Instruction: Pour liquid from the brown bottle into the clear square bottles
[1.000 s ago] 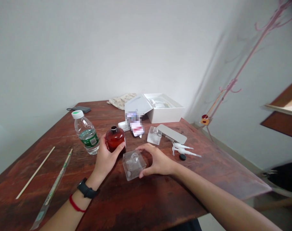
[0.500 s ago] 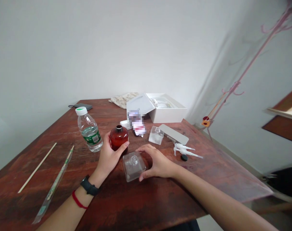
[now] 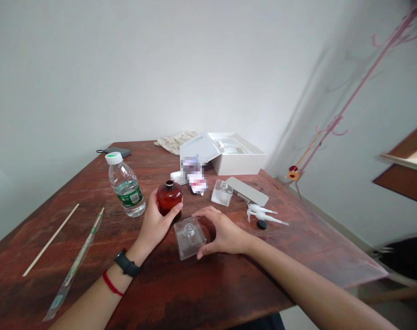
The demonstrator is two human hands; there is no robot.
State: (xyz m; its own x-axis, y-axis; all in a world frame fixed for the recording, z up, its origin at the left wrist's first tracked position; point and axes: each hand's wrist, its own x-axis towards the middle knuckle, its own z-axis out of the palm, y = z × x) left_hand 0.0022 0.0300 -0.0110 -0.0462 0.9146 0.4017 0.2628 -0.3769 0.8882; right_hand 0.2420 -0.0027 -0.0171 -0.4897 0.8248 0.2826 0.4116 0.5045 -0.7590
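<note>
My left hand (image 3: 156, 222) is wrapped round a round amber bottle (image 3: 170, 198) whose narrow neck is uncapped. Just right of it, a square clear bottle (image 3: 186, 242) with a short round neck stands on the table. The fingers and thumb of my right hand (image 3: 224, 233) span the right end of this clear bottle, fingertips at its far and near sides, with a gap at the palm. A second square clear bottle (image 3: 222, 195) stands farther back. White pump heads (image 3: 259, 212) and a small black cap (image 3: 262, 224) lie to the right.
A water bottle (image 3: 129, 195) stands left of my left hand. One bare chopstick (image 3: 52, 239) and a wrapped pair (image 3: 75, 263) lie at the left. Behind are an open white box (image 3: 242, 164), a cloth (image 3: 174, 143), a flat grey case (image 3: 248, 191) and a dark pouch (image 3: 120, 151).
The whole view has shifted very slightly. Both hands and the bottles keep the same positions relative to one another.
</note>
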